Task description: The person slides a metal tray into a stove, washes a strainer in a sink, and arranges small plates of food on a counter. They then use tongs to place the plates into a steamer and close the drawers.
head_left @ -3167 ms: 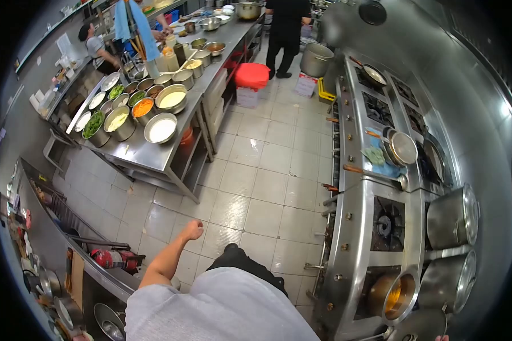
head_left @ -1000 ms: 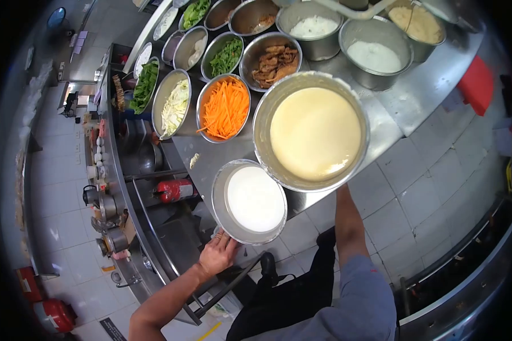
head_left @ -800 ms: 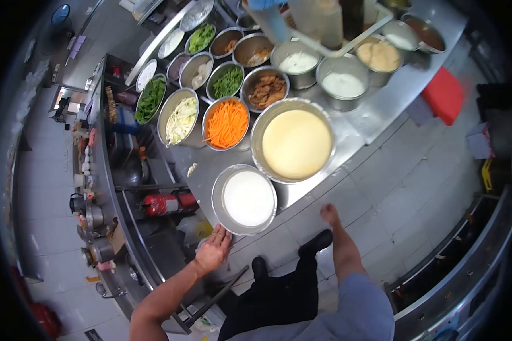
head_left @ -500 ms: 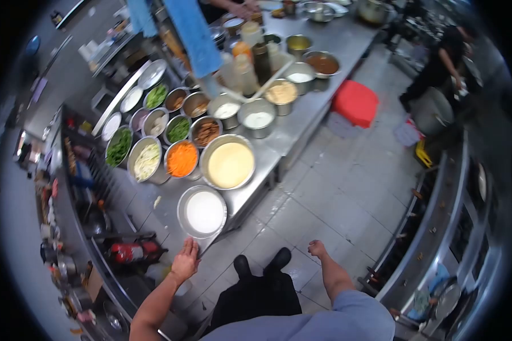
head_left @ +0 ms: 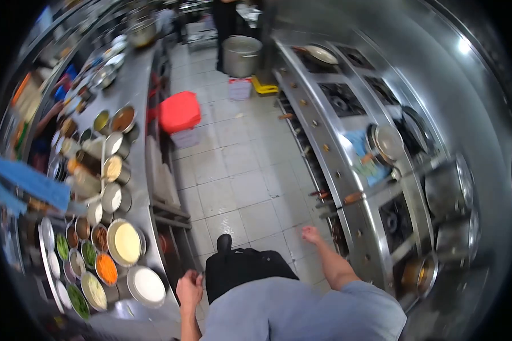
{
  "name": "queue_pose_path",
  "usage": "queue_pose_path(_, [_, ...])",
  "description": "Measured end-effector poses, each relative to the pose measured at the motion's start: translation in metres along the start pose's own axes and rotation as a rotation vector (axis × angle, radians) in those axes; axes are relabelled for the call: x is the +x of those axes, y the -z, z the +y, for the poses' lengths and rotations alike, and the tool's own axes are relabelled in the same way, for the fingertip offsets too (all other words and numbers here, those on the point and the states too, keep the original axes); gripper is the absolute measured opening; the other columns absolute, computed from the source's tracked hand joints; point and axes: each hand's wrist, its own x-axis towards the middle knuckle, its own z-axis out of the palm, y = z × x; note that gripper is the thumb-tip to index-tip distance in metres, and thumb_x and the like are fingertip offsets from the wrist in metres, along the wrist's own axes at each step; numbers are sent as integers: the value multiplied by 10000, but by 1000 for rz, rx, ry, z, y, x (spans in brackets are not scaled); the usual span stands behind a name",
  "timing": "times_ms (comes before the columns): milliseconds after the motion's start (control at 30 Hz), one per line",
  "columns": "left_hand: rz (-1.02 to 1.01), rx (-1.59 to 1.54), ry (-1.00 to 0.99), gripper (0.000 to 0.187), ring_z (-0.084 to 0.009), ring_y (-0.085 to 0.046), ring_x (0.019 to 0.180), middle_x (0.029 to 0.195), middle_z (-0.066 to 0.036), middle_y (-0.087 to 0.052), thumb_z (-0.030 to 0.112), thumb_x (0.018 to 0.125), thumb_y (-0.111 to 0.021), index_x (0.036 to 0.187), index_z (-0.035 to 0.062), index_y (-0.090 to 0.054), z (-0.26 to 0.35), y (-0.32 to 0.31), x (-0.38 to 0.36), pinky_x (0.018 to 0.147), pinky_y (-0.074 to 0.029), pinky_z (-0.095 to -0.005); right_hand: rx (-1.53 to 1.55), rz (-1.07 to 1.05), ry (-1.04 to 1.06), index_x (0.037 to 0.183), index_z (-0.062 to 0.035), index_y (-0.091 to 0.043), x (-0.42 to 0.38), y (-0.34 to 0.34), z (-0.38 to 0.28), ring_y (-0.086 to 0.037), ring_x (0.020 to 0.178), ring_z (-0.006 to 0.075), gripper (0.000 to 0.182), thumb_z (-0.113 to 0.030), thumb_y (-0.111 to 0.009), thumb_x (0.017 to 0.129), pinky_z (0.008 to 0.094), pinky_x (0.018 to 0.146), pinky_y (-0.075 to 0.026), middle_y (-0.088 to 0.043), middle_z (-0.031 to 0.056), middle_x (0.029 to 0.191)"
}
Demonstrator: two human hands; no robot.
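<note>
My left hand (head_left: 189,288) hangs just off the counter's edge, its fingers curled in and nothing visible in them. Nearest to it is a metal bowl of white powder or liquid (head_left: 148,286). Behind that bowl stand a pot of pale yellow liquid (head_left: 126,243) and a container of orange shreds (head_left: 106,269). My right hand (head_left: 310,234) is a loose fist over the floor, apart from the stove front, with no object showing in it.
A long steel counter (head_left: 132,62) runs along the left. Stoves (head_left: 341,99) line the right side, with a pan (head_left: 388,142) on a blue cloth (head_left: 358,153). Ahead, a red-lidded bin (head_left: 179,111) and a large stockpot (head_left: 242,55) border the aisle; a person stands beyond.
My view has swung right, from the counter to the aisle and stoves. My left hand has left the spot beside the white-filled bowl, and its fingers have curled. My right hand stays closed.
</note>
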Motion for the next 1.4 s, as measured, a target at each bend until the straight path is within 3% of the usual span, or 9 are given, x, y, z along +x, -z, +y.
queue_pose_path(133, [16,59,-379,225,-363,-657,775,807,-165,-676,110,810,-697,1015,32,-647,45,53,91,672,-509,-448,135,369,-303,918,-3,-661,-96,33,86,-671,660,214,172,-4,-625,750,355,531,-541,-678,139,788])
queue_pose_path(367, [-74,163,-643,273,-377,-648,799,881,-184,-677,119,819,-695,1059,8,-632,78,97,198,711,-512,-446,468,605,-525,971,-11,-624,-255,-49,172,-678,678,230,159,-30,-596,815,376,521,-545,-660,117,781])
queue_pose_path(667, [-484,319,-819,374,-363,-658,915,975,-189,-687,194,812,-718,1134,25,-629,119,56,265,780,-521,-445,754,457,-669,793,-25,-624,-352,-222,153,-675,691,198,100,-108,-611,847,378,544,-563,-660,70,790])
queue_pose_path(733, [-514,330,-882,376,-361,-656,929,988,-187,-687,196,817,-714,1142,28,-626,140,48,274,789,-520,-447,431,378,-241,825,-17,-621,-369,-247,176,-664,664,198,52,-63,-608,845,359,517,-546,-649,80,763])
queue_pose_path(800, [-534,311,-944,374,-361,-654,941,1002,-187,-685,193,821,-708,1147,31,-623,160,32,288,798,-520,-449,325,329,-172,855,-8,-623,-368,-258,172,-661,652,202,41,-44,-608,845,349,505,-540,-649,90,758])
queue_pose_path(967, [-584,296,-1040,358,-367,-652,938,1007,-195,-679,184,839,-689,1151,25,-613,234,5,299,793,-519,-451,655,417,-687,912,23,-640,-325,-222,139,-672,667,215,103,-50,-612,846,343,502,-552,-670,111,776])
queue_pose_path(1133, [-622,288,-1042,351,-366,-655,915,991,-206,-676,186,839,-689,1140,23,-612,278,-28,327,778,-521,-448,832,580,-592,886,30,-656,-236,-154,122,-666,642,220,138,-85,-614,821,354,500,-563,-662,117,749])
queue_pose_path(1233, [-608,320,-960,369,-360,-659,907,971,-206,-680,203,826,-703,1134,20,-616,287,-41,351,770,-521,-449,119,619,-230,939,18,-653,-158,-115,153,-668,694,248,170,-88,-616,811,375,617,-562,-679,136,798])
queue_pose_path(1400, [-624,501,-768,406,-346,-675,885,927,-193,-698,244,796,-737,1113,13,-633,264,-78,408,784,-530,-430,124,1025,-13,961,-2,-665,-69,57,-42,-652,894,335,192,-167,-627,870,419,745,-523,-676,191,919])
